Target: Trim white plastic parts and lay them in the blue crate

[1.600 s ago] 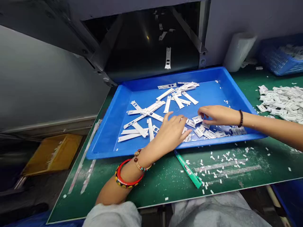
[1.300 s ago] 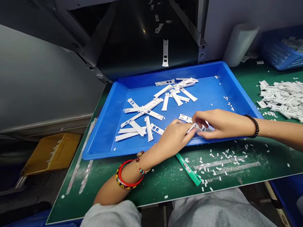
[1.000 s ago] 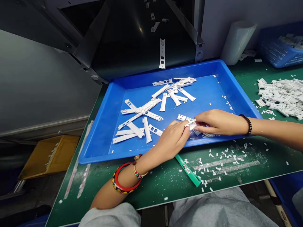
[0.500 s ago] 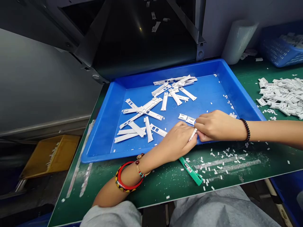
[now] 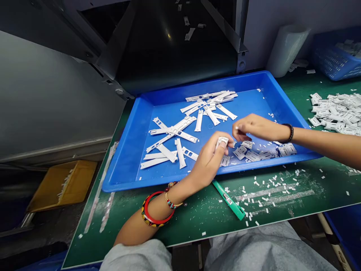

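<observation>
While the dark belt (image 5: pixel 175 60) ends just beyond the far rim of the blue tray (image 5: pixel 126 154), the green table (image 5: pixel 183 226) spreads under and around that tray, with a pile of white parts (image 5: pixel 341 113) to the tray's right. Inside the tray, long white strips (image 5: pixel 167 152) lie crossed over its left half and towards its far wall, and slotted white pieces (image 5: pixel 240 152) lie loose along its near right side. The left hand (image 5: pixel 207 158) reaches over the tray's near rim, and the right hand (image 5: pixel 254 126) hangs above the tray's right half, apart from the left. A green tool (image 5: pixel 229 199) lies on the table in front of the tray, among scattered white chips (image 5: pixel 267 210). For careful handling, the person would do well to support the held piece by its solid edges, since the slotted plastic looks thin and might flex under a hard pinch, and to work low over the tray so that anything dropped lands inside it. The left thumb and fingers are closed around one small white piece (image 5: pixel 222 141), held up above the tray's near side with its upper face partly exposed. The right fingers curl inward (a speck of white shows at their tips, too small to name), so whether they grip anything cannot be told.
</observation>
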A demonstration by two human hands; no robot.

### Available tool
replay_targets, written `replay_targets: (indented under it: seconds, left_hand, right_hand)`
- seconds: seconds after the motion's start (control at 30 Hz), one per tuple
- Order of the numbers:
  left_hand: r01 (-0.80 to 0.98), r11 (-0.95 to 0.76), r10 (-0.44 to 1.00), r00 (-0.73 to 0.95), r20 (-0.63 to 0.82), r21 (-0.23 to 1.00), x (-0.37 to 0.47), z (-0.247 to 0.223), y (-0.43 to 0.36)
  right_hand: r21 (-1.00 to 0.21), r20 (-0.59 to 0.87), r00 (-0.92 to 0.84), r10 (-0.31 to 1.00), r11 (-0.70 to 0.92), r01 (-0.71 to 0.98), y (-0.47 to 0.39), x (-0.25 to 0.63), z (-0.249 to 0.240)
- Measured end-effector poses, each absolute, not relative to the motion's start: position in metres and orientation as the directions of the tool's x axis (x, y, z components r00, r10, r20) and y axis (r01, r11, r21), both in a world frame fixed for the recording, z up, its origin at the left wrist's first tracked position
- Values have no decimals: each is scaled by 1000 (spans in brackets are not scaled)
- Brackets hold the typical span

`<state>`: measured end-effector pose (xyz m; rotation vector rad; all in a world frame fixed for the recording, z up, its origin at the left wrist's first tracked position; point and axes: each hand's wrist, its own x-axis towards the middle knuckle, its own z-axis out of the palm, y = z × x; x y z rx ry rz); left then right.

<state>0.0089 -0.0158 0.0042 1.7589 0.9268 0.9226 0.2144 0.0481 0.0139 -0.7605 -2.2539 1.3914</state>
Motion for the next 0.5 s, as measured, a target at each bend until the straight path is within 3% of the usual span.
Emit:
replay_targets:
  seconds: [0.1,0.17,0.23,0.33,0.5]
  left_hand:
    - [-60,-200,946,247,209,978,8,2,-12]
    - [-142,-141,972,169,165,980,7,1,-9]
    - [-191,-93,989,96,113,977,7,1,-7]
    - [-257,-84,996,12,90,963,6,2,-5]
    - [-289,-62,997,25,73,955,6,0,-5]
  right_hand:
    - [-998,-52,-751,658,2,70,69,209,10]
    - [-991,-131,-716,686,-75,109,79,203,3]
    - [-940,-225,-673,705,25,341,84,195,-7]
    - [-727,-264,-614,744,264,633,84,184,-27]
    - [-581,-184,-610,771,416,700,75,176,-43]
